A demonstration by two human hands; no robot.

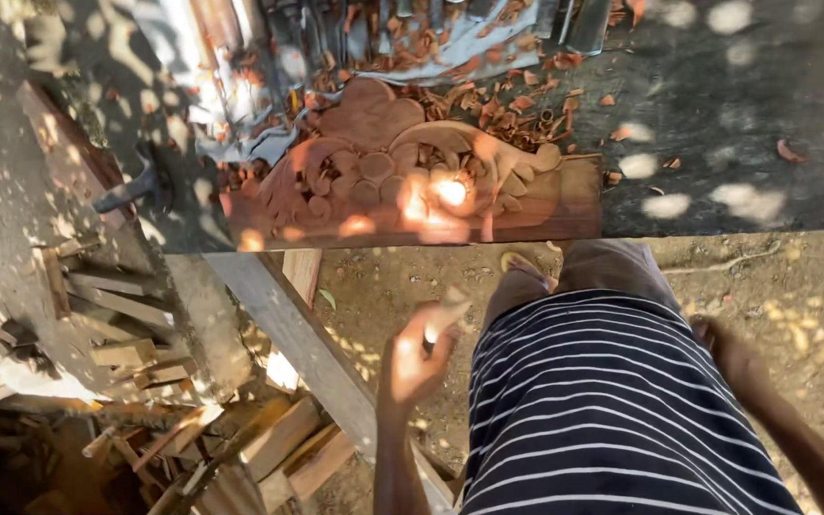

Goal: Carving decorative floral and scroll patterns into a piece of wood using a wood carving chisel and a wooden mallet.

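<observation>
Nearest, the left hand (417, 358) hangs low in front of the striped shirt (603, 410), its fingers closed around a small pale piece of wood (445, 313) that sticks up past the fingertips toward the tabletop. The right hand (731, 358) is down at the other side of the body, well apart from the left; it is in shadow, it seems to hold nothing, and I cannot tell whether its fingers are curled or loose.

Ahead of both hands, beyond the knees, the carved panel (402, 186) lies flat on the dark tabletop (736, 143), its near edge flush with the tabletop's front edge. Its long axis runs side to side, across the line of reach. The left hand is the nearer of the two, almost straight below the panel's middle, while the right hand sits off past the panel's right end.

Farther on, reddish wood chips (488, 100) are scattered behind the carving, and metal tools (336, 29) lie at the far edge. Scrap wood offcuts (135, 353) are piled on the ground, left of the left hand.
</observation>
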